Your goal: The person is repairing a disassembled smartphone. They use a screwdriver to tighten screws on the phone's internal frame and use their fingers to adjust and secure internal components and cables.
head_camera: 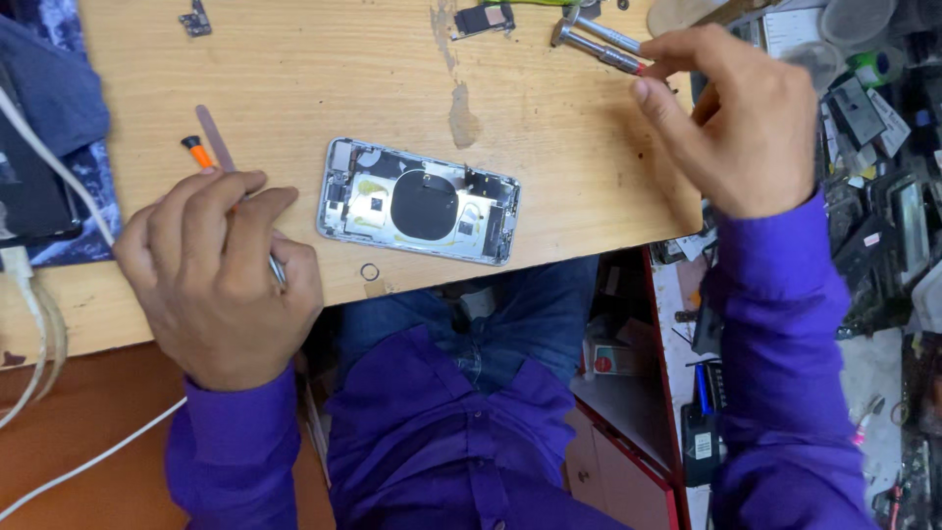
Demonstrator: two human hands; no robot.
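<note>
An opened phone housing (419,201) lies flat on the wooden table (294,69), its black round coil and small boards exposed. My left hand (218,280) rests at the table's near edge, left of the phone, closed around metal tweezers, with an orange-tipped tool (197,152) and a flat grey pry stick (215,137) just beyond its fingers. My right hand (738,123) is at the table's far right corner, fingertips pinching the red-ringed end of a silver screwdriver (597,47). A second silver screwdriver (603,31) lies right beside it.
A small metal ring (370,272) lies near the front edge below the phone. A loose phone part (484,19) and a small bracket (195,19) sit at the back. White cables (29,285) and a blue cloth (49,88) are on the left; cluttered parts (873,147) on the right.
</note>
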